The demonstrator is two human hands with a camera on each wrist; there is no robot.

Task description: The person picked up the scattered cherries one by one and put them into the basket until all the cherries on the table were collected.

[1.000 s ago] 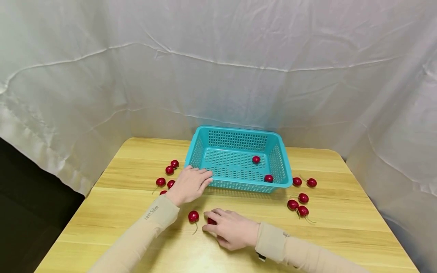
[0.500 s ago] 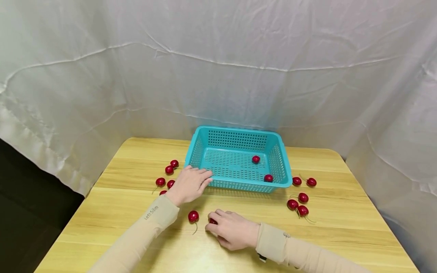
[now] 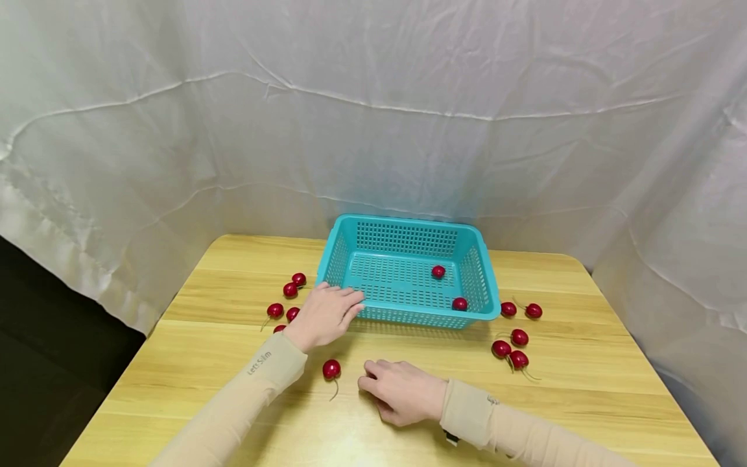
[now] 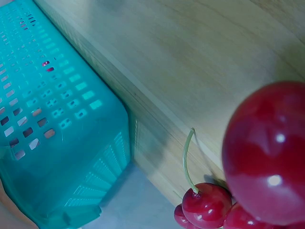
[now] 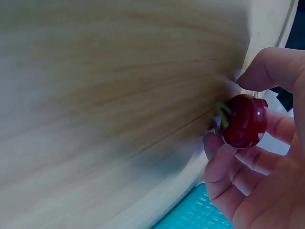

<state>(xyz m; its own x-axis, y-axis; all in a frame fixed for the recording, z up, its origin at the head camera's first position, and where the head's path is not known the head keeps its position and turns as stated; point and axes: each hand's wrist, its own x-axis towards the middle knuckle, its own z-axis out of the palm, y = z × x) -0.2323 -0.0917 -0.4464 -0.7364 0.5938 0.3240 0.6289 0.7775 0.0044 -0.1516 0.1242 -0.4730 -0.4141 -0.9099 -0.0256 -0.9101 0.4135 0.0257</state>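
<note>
In the head view my left hand (image 3: pixel 328 316) holds the near left corner of a turquoise plastic basket (image 3: pixel 408 314), its fingers over the rim. Skin shows through the basket's holes in the left wrist view. My right hand (image 3: pixel 403 391) is low over the table's front part, fingers curled. The right wrist view shows it gripping a dark red cherry (image 5: pixel 244 121) with a short green stem; from the head that cherry is hidden. One loose cherry (image 3: pixel 331 370) with a stem lies between the hands. Two more, a back cherry (image 3: pixel 438 272) and a front cherry (image 3: pixel 460 303), are inside the basket.
Several cherries (image 3: pixel 290 290) lie left of the basket, partly behind the left hand. Another loose group of cherries (image 3: pixel 519 338) lies to its right. The wooden table (image 3: pixel 583 389) ends at a pale curtain (image 3: pixel 408 130) behind the basket.
My right hand has shifted slightly right, and its fingers have drawn in around the cherry, which has gone out of the head view's sight. The left hand and basket stay put.
</note>
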